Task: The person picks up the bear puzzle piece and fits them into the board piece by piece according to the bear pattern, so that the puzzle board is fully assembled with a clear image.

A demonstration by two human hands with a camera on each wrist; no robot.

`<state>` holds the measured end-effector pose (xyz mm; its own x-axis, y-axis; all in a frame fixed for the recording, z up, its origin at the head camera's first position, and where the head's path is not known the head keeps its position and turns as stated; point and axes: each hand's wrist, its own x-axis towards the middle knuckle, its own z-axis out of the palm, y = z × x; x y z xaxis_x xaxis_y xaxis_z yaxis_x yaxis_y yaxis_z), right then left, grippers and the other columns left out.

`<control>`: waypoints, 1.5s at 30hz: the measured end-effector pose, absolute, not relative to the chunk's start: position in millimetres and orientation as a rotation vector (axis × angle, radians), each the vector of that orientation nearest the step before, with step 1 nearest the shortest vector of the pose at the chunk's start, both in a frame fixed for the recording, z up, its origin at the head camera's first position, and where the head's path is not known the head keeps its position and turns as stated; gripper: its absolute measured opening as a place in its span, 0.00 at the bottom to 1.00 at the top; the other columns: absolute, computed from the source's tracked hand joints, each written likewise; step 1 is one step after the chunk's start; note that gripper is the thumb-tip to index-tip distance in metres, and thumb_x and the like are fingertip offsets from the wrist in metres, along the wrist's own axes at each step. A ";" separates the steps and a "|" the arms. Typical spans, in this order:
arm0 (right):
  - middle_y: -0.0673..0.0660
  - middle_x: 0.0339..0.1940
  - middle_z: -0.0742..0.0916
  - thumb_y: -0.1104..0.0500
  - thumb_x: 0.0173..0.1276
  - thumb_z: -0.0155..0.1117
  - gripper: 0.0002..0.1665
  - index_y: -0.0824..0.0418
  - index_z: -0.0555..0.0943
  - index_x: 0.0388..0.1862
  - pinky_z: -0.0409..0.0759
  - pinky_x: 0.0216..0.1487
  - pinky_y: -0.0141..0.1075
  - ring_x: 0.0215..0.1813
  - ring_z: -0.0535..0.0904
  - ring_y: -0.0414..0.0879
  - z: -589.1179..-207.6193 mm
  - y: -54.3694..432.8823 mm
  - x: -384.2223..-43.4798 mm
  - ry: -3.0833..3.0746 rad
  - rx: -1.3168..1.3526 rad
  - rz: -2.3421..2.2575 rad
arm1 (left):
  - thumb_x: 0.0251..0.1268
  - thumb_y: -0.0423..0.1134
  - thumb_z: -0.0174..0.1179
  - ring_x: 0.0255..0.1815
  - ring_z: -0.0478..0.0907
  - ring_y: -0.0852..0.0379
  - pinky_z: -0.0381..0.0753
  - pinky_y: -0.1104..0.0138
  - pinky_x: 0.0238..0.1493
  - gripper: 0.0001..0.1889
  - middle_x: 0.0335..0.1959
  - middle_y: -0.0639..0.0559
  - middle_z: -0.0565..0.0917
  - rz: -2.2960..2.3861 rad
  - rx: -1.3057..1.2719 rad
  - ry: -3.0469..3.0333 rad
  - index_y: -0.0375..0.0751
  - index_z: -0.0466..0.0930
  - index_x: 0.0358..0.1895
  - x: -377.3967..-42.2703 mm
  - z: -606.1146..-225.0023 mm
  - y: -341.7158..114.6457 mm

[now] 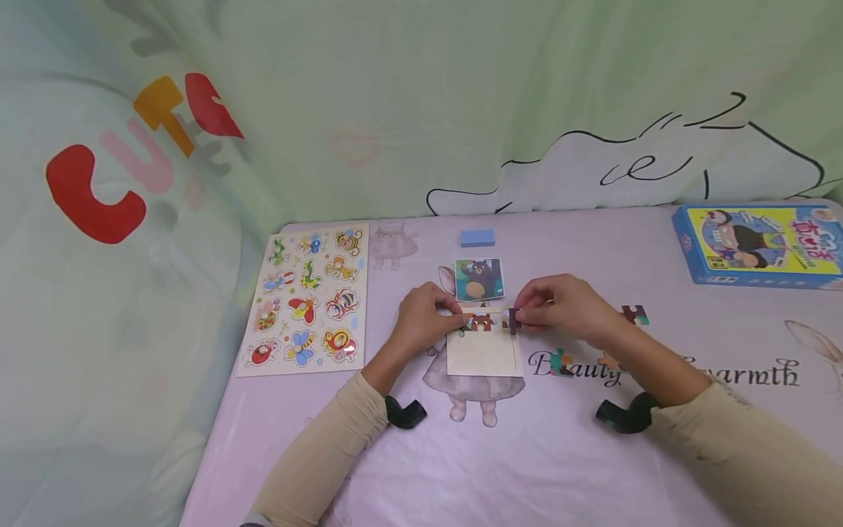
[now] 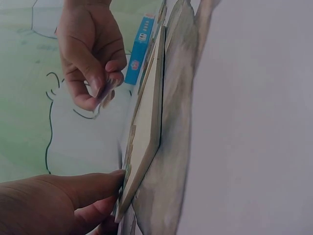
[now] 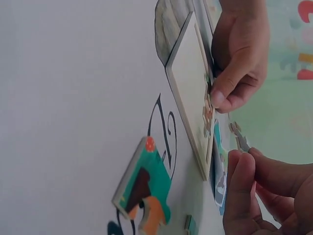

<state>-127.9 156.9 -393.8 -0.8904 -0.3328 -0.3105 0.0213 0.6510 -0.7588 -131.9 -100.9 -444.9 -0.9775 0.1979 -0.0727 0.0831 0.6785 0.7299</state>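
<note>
A small wooden puzzle tray lies flat on the table, with joined bear-picture pieces along its far side. My left hand pinches the tray's far left corner, thumb on top by the pieces. Above the far right corner, my right hand holds a jigsaw piece between thumb and fingertips. In the right wrist view that held piece is tilted and off the tray. Just beyond the tray lies a square bear picture card.
Loose jigsaw pieces lie to the right: a teal one, an orange one partly behind the forearm, and a dark one. A blue block sits farther back. An insect puzzle board is at left, a blue-yellow box at far right.
</note>
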 end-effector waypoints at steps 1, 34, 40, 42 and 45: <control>0.56 0.36 0.84 0.57 0.68 0.71 0.09 0.59 0.86 0.45 0.80 0.38 0.34 0.38 0.80 0.49 -394.2 155.4 -127.7 2.442 -0.240 -1.126 | 0.55 0.46 0.76 0.42 0.75 0.54 0.70 0.61 0.47 0.08 0.37 0.54 0.81 1.184 0.231 2.741 0.48 0.89 0.28 -131.8 -444.7 -100.9; 0.52 0.26 0.86 0.56 0.65 0.74 0.10 0.62 0.86 0.39 0.75 0.37 0.37 0.30 0.80 0.46 -408.7 134.0 -133.6 2.526 -0.194 -1.061 | 0.56 0.45 0.75 0.42 0.75 0.55 0.70 0.61 0.48 0.07 0.36 0.54 0.81 1.189 0.248 2.745 0.47 0.88 0.28 -132.7 -446.4 -101.5; 0.51 0.21 0.85 0.55 0.63 0.75 0.10 0.60 0.87 0.37 0.71 0.35 0.38 0.31 0.77 0.47 -408.8 130.9 -135.3 2.586 -0.196 -1.001 | 0.55 0.44 0.75 0.41 0.74 0.54 0.70 0.61 0.47 0.08 0.36 0.53 0.81 1.186 0.248 2.747 0.47 0.88 0.28 -132.7 -446.0 -101.4; 0.51 0.21 0.85 0.55 0.63 0.74 0.10 0.60 0.87 0.36 0.70 0.35 0.37 0.32 0.77 0.48 -408.3 130.0 -135.7 2.597 -0.187 -0.981 | 0.55 0.45 0.76 0.40 0.75 0.55 0.70 0.62 0.47 0.08 0.36 0.53 0.81 1.189 0.247 2.747 0.47 0.88 0.27 -132.7 -445.6 -101.4; 0.51 0.20 0.85 0.54 0.64 0.75 0.10 0.60 0.88 0.36 0.70 0.34 0.37 0.31 0.77 0.48 -407.7 129.1 -136.3 2.603 -0.165 -0.956 | 0.55 0.45 0.76 0.40 0.75 0.55 0.70 0.61 0.47 0.08 0.36 0.54 0.81 1.196 0.247 2.745 0.47 0.88 0.27 -132.3 -444.8 -101.3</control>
